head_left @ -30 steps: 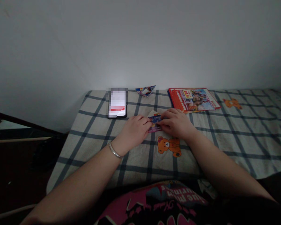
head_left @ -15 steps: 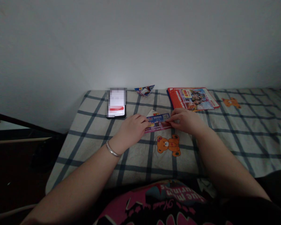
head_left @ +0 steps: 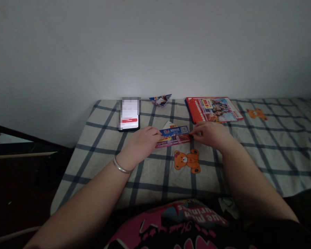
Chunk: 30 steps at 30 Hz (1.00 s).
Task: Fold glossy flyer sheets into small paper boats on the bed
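A folded strip of printed blue and pink paper [head_left: 174, 135] lies on a checked cloth [head_left: 150, 173] in front of me. My left hand [head_left: 141, 143], with a silver bangle on the wrist, has its fingers curled and presses the strip's left end. My right hand [head_left: 209, 134] pinches the strip's right end with fingers together. An orange bear print [head_left: 188, 160] sits just below the strip.
A lit phone [head_left: 129, 114] lies at the back left. A small folded paper boat [head_left: 160, 99] rests by the wall. A stack of red leaflets [head_left: 214, 109] lies at the back right. The cloth's left edge drops to a dark floor.
My hands have moved apart along the strip, and more of the paper's length now shows between them.
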{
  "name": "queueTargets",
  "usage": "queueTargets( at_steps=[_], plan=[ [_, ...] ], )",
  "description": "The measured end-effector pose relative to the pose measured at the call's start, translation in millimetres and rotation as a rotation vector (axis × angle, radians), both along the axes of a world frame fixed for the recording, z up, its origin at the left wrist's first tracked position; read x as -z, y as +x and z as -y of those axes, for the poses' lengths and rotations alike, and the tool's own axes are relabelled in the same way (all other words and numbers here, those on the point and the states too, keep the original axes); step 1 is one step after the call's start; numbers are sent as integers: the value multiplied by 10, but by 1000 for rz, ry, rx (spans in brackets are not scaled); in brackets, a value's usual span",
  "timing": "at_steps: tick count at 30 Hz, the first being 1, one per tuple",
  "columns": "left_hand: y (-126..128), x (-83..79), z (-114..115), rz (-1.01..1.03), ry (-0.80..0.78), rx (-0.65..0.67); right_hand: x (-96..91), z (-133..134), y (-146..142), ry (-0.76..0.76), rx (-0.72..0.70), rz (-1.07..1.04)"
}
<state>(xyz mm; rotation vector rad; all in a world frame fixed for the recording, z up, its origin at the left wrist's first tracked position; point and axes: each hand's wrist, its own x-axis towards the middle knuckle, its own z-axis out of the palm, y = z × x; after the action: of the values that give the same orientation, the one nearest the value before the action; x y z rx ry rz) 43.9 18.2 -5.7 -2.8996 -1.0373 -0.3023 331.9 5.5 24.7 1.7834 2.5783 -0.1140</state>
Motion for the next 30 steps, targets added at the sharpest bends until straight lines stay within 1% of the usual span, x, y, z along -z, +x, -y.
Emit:
queueTargets(
  at_steps=[4, 7, 9, 11, 14, 16, 18, 19, 21, 23, 25, 30],
  plan=[
    [-17, 18, -7, 24, 12, 14, 31, 1, -7, 13, 38, -7],
    [-27, 34, -23, 45, 35, 16, 90, -18, -28, 60, 58, -97],
    [-22, 50, -44, 52, 59, 20, 133, -36, -42, 139, 50, -194],
    [-6, 69, -71, 58, 72, 13, 163, -47, -62, 250, 61, -251],
    [29, 97, -106, 54, 64, 16, 181, -39, -118, 394, 80, -245],
    [52, 107, -116, 44, 66, 25, 195, -27, -173, 432, 76, -250],
    [72, 108, -113, 22, 75, 31, 226, -22, -237, 401, 31, -305],
    [81, 106, -107, 7, 82, 33, 247, -23, -271, 367, -21, -345],
    [100, 100, -90, -17, 94, 31, 292, -34, -340, 299, -183, -365],
    [121, 90, -66, -34, 100, 19, 329, -49, -399, 279, -292, -331],
    [142, 70, -39, -43, 93, 6, 346, -62, -443, 274, -317, -295],
    [179, -32, 44, -46, 39, -57, 326, -52, -485, 259, -259, -214]
  ],
)
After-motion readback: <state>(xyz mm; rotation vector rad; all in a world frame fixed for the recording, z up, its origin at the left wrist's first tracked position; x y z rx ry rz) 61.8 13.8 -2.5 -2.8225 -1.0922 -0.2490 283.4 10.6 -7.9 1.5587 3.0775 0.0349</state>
